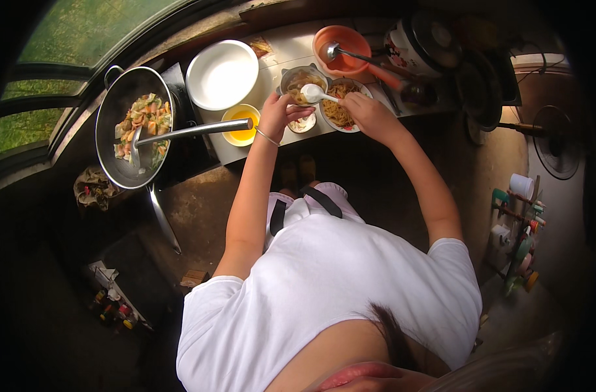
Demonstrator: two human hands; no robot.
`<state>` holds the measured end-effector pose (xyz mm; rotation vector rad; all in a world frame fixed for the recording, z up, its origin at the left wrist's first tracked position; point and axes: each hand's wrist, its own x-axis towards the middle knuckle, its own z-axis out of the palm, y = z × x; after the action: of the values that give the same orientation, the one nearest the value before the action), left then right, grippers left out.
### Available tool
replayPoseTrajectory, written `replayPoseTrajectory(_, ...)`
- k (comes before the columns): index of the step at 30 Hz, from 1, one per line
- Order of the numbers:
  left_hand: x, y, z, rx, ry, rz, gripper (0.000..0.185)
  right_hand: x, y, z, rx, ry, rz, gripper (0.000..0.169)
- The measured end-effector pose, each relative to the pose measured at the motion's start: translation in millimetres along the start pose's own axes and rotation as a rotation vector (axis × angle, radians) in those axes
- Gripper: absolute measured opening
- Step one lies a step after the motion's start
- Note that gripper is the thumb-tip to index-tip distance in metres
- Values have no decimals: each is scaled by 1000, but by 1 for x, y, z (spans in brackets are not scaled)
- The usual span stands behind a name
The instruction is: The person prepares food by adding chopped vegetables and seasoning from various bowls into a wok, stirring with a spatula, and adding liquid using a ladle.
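Observation:
My right hand (369, 115) grips the handle of a white spoon (313, 93). The spoon's head is over a small grey bowl (281, 73) that holds brownish, glossy food pieces. My left hand (278, 115) holds the near left side of this bowl, thumb at the rim and fingers beneath. A plate of shredded, noodle-like food (339, 110) with red bits lies under my right hand. Just below my left fingertips stands a small dish with pale chopped pieces (302, 124). A bowl of yellow liquid (239, 132), perhaps beaten egg, stands left of my left wrist.
At left, a wok (100, 142) holds chopped food and a metal spatula (195, 131), whose handle reaches over the yellow liquid. A white basin (222, 73) stands behind. Beyond are an orange dipper (349, 36) with a metal ladle (349, 54) and a rice cooker (401, 46). A fan (557, 142) stands right.

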<state>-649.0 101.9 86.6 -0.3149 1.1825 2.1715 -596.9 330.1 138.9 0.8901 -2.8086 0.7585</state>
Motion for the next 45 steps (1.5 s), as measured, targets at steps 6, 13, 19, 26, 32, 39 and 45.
replayPoseTrajectory(6, -3, -1, 2, -31, 7, 3, 26, -8, 5, -16, 195, 9, 194, 13)
replayPoseTrajectory(13, -12, 4, 10, -5, -22, 34, 29, -7, 4, -15, 514, 239, 416, 15)
replayPoseTrajectory(19, -20, 3, 22, 22, -26, 62, 29, -6, -17, -7, -66, 88, 69, 15)
replayPoseTrajectory(26, -22, -2, 18, 22, -16, 61, 30, -21, -9, -19, 231, 31, 182, 16)
replayPoseTrajectory(32, -23, -2, 18, 27, -11, 63, 28, -29, -6, -28, 990, 204, 609, 13)
replayPoseTrajectory(39, -35, -3, 32, 38, -61, 56, 33, -29, -9, -30, 1165, 185, 705, 15)
replayPoseTrajectory(45, -41, -2, 40, 42, -67, 56, 34, -33, -23, -20, 12, 129, 141, 18)
